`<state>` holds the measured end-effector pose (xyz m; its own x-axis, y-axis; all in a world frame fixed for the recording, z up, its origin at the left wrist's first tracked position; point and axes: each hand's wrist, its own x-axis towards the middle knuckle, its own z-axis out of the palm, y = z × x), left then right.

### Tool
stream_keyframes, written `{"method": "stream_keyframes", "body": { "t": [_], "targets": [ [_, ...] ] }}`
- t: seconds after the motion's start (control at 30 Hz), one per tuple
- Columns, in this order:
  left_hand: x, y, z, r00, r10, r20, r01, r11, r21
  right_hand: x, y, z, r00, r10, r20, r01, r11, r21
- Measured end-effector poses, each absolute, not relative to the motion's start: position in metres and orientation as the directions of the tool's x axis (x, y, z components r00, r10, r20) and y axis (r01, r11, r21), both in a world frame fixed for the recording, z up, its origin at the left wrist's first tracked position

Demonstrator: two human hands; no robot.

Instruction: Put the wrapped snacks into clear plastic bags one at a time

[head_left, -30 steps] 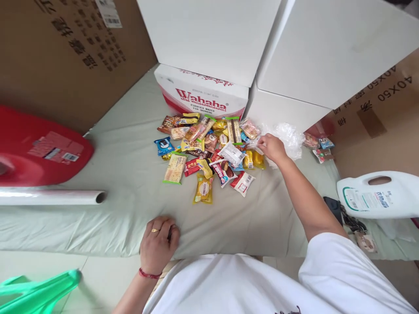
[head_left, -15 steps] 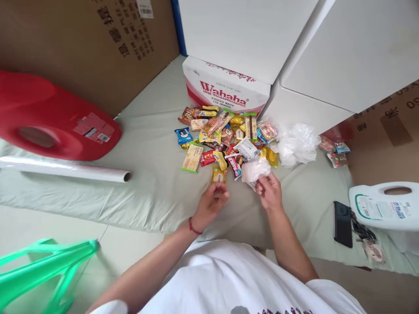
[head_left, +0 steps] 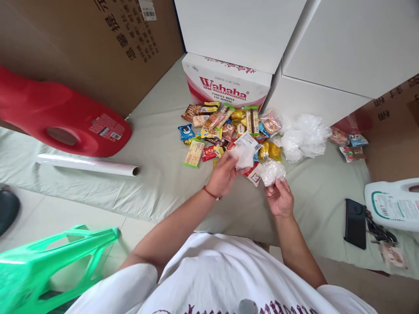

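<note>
My left hand (head_left: pixel 225 173) is closed on a flat whitish plastic bag (head_left: pixel 244 158) at the front of a pile of snack packets (head_left: pixel 216 131). To its right, my right hand (head_left: pixel 280 197) pinches a crumpled clear plastic bag (head_left: pixel 272 172) between thumb and fingers. A red and white packet (head_left: pixel 253 174) lies between the two hands, partly covered. Just beyond the left hand rests a white labelled packet (head_left: pixel 248 140). More crumpled clear plastic bags (head_left: pixel 303 137) are heaped right of the pile.
Behind the pile stands a Wahaha carton (head_left: pixel 225 83). A red jug (head_left: pixel 78 117) and a white film roll (head_left: pixel 88 165) lie at left. At right are a black phone (head_left: pixel 355 223), keys (head_left: pixel 381 230) and a white bottle (head_left: pixel 396 205). A green stool (head_left: pixel 65 257) stands below.
My left hand has moved right and forward from beside a yellow packet and taken hold of a whitish bag. My right hand has shifted slightly right with a crumpled clear bag. The view has shifted slightly.
</note>
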<state>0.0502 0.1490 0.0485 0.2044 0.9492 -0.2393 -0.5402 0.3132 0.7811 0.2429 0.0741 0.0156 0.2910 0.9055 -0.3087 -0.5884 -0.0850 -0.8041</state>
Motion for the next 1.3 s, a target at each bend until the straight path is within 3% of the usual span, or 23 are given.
{"method": "stream_keyframes", "body": {
  "t": [0.07, 0.17, 0.3, 0.43, 0.5, 0.67, 0.73, 0.8, 0.9, 1.0, 1.13, 1.3],
  "targets": [
    [0.062, 0.172, 0.069, 0.252, 0.945, -0.207, -0.490, 0.309, 0.815, 0.250, 0.069, 0.018, 0.321, 0.902, -0.290, -0.582, -0.054, -0.811],
    [0.074, 0.180, 0.083, 0.187, 0.975, -0.123, -0.302, 0.176, 0.937, 0.252, 0.059, 0.020, 0.358, 0.901, -0.243, -0.500, -0.035, -0.865],
    [0.081, 0.139, 0.063, 0.380, 0.918, -0.114, -0.137, 0.178, 0.974, 0.246, 0.048, 0.019, 0.391, 0.909, -0.146, -0.295, -0.027, -0.955],
    [0.085, 0.099, 0.033, 0.325, 0.930, -0.173, -0.133, 0.226, 0.965, 0.236, 0.046, 0.015, 0.263, 0.965, 0.013, 0.080, -0.008, -0.997],
    [0.083, 0.093, 0.023, 0.248, 0.951, -0.182, -0.124, 0.218, 0.968, 0.232, 0.047, 0.013, 0.153, 0.987, 0.039, 0.150, 0.016, -0.989],
    [0.067, 0.093, 0.015, 0.092, 0.996, -0.020, 0.101, 0.010, 0.995, 0.223, 0.052, 0.010, 0.046, 0.990, -0.131, -0.132, -0.124, -0.984],
    [0.062, 0.092, 0.013, 0.096, 0.994, 0.050, 0.173, -0.066, 0.983, 0.221, 0.055, 0.010, 0.069, 0.987, -0.148, -0.133, -0.138, -0.982],
    [0.059, 0.091, 0.010, 0.128, 0.992, 0.013, 0.153, -0.033, 0.988, 0.221, 0.058, 0.010, 0.090, 0.984, -0.155, -0.131, -0.143, -0.981],
    [0.055, 0.091, 0.007, 0.181, 0.975, -0.128, 0.062, 0.119, 0.991, 0.224, 0.062, 0.010, 0.123, 0.953, -0.276, -0.332, -0.223, -0.917],
    [0.052, 0.089, 0.007, 0.136, 0.976, -0.172, 0.046, 0.167, 0.985, 0.227, 0.062, 0.010, 0.135, 0.907, -0.398, -0.484, -0.290, -0.825],
    [0.055, 0.082, 0.011, 0.194, 0.968, -0.161, 0.023, 0.159, 0.987, 0.220, 0.061, 0.011, 0.183, 0.884, -0.431, -0.488, -0.299, -0.820],
    [0.058, 0.081, 0.005, 0.216, 0.963, -0.162, 0.006, 0.164, 0.986, 0.208, 0.059, 0.013, 0.090, 0.892, -0.443, -0.451, -0.360, -0.816]
  ]
}}
